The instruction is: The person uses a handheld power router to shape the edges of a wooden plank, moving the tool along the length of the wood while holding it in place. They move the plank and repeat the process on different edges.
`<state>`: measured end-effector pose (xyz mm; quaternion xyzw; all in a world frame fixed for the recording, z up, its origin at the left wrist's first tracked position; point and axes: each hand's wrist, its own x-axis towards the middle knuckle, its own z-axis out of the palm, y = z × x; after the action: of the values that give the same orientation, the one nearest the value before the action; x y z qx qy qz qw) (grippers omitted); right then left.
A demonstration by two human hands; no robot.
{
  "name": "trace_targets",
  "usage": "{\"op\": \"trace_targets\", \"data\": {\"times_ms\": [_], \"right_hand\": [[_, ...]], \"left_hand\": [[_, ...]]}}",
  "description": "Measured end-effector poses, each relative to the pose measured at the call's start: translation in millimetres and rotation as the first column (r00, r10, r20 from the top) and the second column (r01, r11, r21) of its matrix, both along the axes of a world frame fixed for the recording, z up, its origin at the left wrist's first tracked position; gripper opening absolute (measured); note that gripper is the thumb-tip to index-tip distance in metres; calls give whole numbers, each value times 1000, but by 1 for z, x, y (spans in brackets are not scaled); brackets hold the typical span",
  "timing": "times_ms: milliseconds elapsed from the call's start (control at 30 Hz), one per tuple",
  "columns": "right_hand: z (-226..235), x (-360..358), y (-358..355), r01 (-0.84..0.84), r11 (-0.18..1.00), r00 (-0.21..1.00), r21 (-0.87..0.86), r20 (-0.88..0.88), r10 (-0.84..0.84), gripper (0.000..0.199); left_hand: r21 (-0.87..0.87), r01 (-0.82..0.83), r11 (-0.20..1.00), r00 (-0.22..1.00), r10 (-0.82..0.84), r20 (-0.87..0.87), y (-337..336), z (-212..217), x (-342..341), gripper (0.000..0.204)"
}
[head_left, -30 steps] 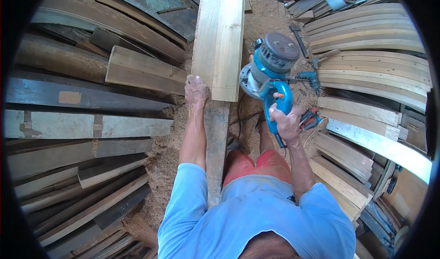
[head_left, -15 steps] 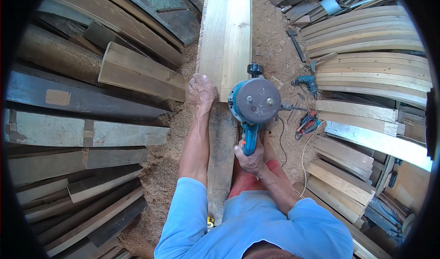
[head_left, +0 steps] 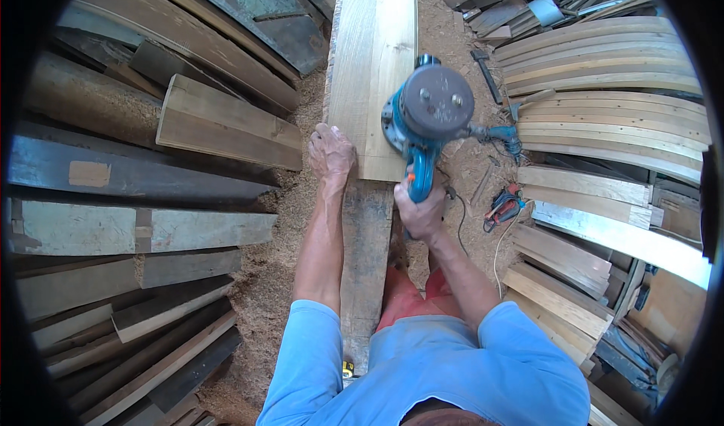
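1. Person: blue shirt, red shorts, both forearms reaching forward from the lower edge.
2. Dark beam [head_left: 366, 260]: ran lengthwise between the forearms, under the near end of the pale plank.
3. Right hand [head_left: 421, 213]: clenched around the blue handle of the power tool.
4. Left hand [head_left: 330, 153]: fingers spread, pressed flat on the plank's near left corner, grasping nothing.
5. Power tool [head_left: 428, 115]: blue body, round grey top, seated on the right edge of the pale plank [head_left: 371, 64].
6. Pliers [head_left: 504, 203]: red-handled, on sawdust right of the tool.
7. Curved boards [head_left: 603, 87]: stacked far right.
8. Weathered timbers [head_left: 136, 177]: piled left.
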<state>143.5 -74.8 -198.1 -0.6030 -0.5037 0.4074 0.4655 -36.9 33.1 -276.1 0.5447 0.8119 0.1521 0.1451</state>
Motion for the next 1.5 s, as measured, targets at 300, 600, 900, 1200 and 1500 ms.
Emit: {"op": "trace_targets", "data": {"times_ms": [300, 600, 900, 1200, 1500], "right_hand": [[-16, 23, 177, 9, 996, 1000, 94, -30, -6, 33], [-27, 33, 214, 42, 990, 995, 132, 85, -53, 43], [1, 6, 32, -29, 999, 999, -15, 17, 29, 36], [4, -13, -142, -69, 990, 997, -121, -33, 65, 33], [4, -14, -87, -2, 991, 999, -133, -48, -4, 41]], "left_hand": [[-34, -14, 999, 1000, 13, -12, 2, 8, 1, 32], [-120, -10, 993, 998, 17, 57, 6, 10, 0, 32], [-136, -31, 990, 998, 38, 53, 5, 10, -4, 37], [-170, -13, 985, 994, 30, 101, 8, 6, -5, 38], [48, 32, 998, 985, -23, -170, 45, -1, 6, 39]]}}
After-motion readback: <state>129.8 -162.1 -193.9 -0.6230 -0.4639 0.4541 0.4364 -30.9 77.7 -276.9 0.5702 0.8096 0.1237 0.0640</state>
